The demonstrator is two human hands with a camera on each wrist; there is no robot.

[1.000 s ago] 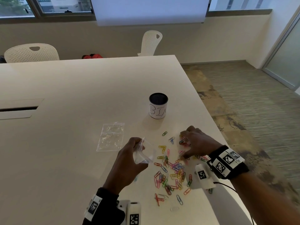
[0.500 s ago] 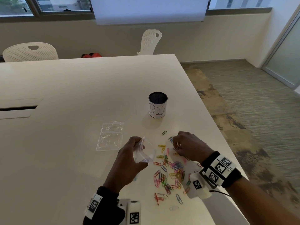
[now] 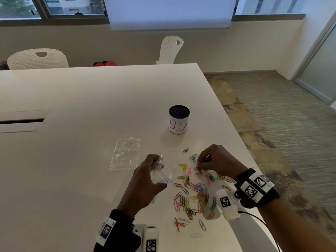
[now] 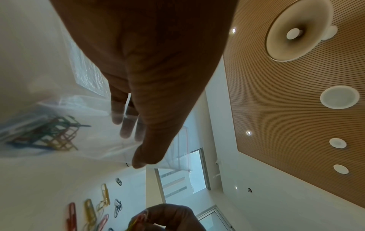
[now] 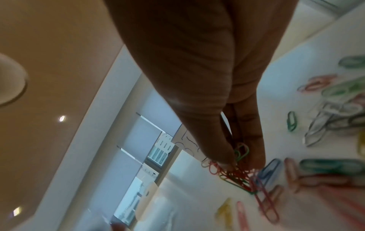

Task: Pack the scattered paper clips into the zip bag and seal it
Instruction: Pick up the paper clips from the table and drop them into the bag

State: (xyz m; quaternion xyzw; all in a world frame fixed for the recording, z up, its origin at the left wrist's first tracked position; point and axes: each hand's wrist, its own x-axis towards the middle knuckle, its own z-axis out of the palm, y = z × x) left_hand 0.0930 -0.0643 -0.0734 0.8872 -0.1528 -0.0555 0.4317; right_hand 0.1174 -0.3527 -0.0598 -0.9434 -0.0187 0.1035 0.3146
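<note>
My left hand [image 3: 145, 177] grips a clear zip bag [image 3: 164, 171] held just above the white table [image 3: 81, 110], its mouth turned toward the right. In the left wrist view the zip bag [image 4: 82, 125] holds several coloured clips. Many coloured paper clips [image 3: 192, 193] lie scattered on the table between my two hands. My right hand [image 3: 216, 162] pinches a small bunch of paper clips [image 3: 200, 163] just above the pile. The right wrist view shows that bunch [image 5: 235, 170] caught between thumb and fingers of the right hand [image 5: 242, 162], hanging down to the table.
A second clear zip bag [image 3: 126, 153] lies flat on the table to the left. A round white cup [image 3: 179, 121] with a dark inside stands behind the clips. The table's right edge [image 3: 241, 148] runs close to my right hand. White chairs [image 3: 37, 59] stand at the far side.
My right hand has moved left from the right side of the pile toward the bag and has lifted a bunch of clips. The left hand with the bag has stayed put.
</note>
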